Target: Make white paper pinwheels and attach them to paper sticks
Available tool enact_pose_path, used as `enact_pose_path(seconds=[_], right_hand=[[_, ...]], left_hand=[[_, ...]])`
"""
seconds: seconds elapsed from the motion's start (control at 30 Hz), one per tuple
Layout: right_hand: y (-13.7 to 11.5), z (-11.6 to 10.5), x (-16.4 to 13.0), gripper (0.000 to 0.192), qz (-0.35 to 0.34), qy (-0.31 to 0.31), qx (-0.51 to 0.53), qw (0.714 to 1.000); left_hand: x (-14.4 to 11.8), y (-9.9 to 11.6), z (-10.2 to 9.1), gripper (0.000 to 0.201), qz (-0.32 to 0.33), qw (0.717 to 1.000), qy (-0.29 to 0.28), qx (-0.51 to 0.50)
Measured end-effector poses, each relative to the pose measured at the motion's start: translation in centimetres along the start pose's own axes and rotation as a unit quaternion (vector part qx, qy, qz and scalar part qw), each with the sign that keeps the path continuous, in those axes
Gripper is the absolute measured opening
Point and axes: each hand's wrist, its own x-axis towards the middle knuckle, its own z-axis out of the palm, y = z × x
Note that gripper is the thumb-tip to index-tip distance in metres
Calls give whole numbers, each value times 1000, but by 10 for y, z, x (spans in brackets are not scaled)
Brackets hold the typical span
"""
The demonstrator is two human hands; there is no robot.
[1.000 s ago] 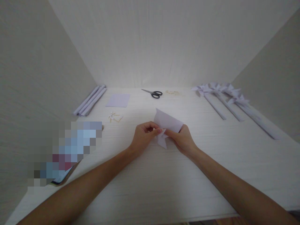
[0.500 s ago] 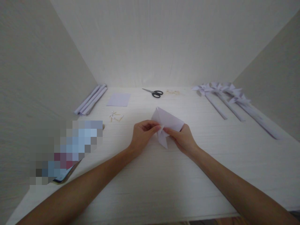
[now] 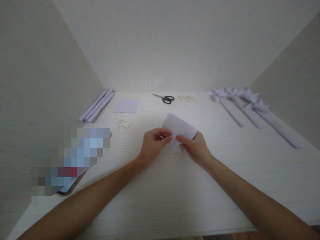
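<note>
Left hand (image 3: 154,144) and right hand (image 3: 196,148) meet over the middle of the white table (image 3: 160,200), both pinching one folded sheet of white paper (image 3: 180,129). The fingertips of the two hands nearly touch at the paper's lower edge; each hand is narrowly closed on the sheet, thumb against forefinger. The paper rises above and slightly beyond the knuckles as a peaked, folded form, with a small point hanging down between the hands.

Beyond the hands, toward the back wall: black-handled scissors (image 3: 163,98), and just to their right a small scatter of pale sticks (image 3: 185,98). Beyond and to the left of the left hand: a flat square sheet (image 3: 127,105), a small cluster of short pins (image 3: 123,124), and, farther left, a bundle of rolled paper tubes (image 3: 97,106) along the side wall. Well to the right of the right hand: a row of finished paper pinwheels (image 3: 240,96) on long stems. Near the left forearm lies a blurred-out object (image 3: 72,160).
</note>
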Motion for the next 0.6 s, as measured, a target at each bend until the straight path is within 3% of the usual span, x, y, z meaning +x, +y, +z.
enact_pose_path(seconds=[0.6], right_hand=[[3, -2, 1, 22, -3, -7, -10, 1000]], left_hand=[[0, 1, 1, 10, -10, 999, 34, -17]])
